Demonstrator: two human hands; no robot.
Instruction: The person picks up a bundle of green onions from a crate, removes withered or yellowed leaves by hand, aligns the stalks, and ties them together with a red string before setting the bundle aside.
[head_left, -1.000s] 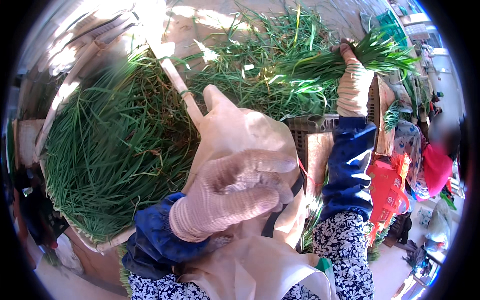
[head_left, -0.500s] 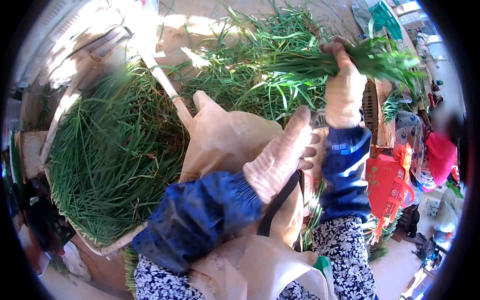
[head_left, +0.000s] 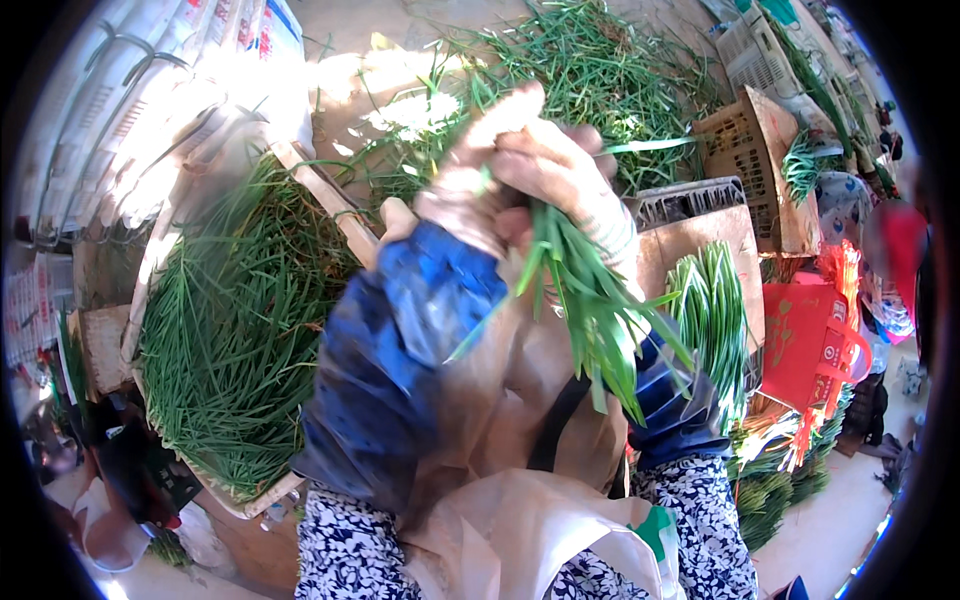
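Observation:
In front of my chest my two gloved hands have come together. My right hand (head_left: pixel 575 180) is closed round a bunch of garlic chives (head_left: pixel 590 300), whose green leaf ends hang toward my lap. Pressed close against it is my left hand (head_left: pixel 465 190), smeared by motion; its grip on the stalks cannot be made out. A pale cloth apron (head_left: pixel 490 380) covers my front below the hands. To the left, a large basket (head_left: pixel 235 497) holds a heap of loose chives (head_left: pixel 235 340).
Loose chives (head_left: pixel 620 90) litter the floor ahead. At the right lie neat bundled chives (head_left: pixel 708 320), a cardboard piece (head_left: pixel 700 245), a plastic crate (head_left: pixel 740 150) and a red bag (head_left: pixel 800 345) with orange ties. White stacked packs (head_left: pixel 120 110) stand far left. Another person (head_left: pixel 895 250) is at the right edge.
My right hand has brought the bunch from the far right back toward my chest, and its leaves now point down. My left hand has moved up from open beside it to meet it.

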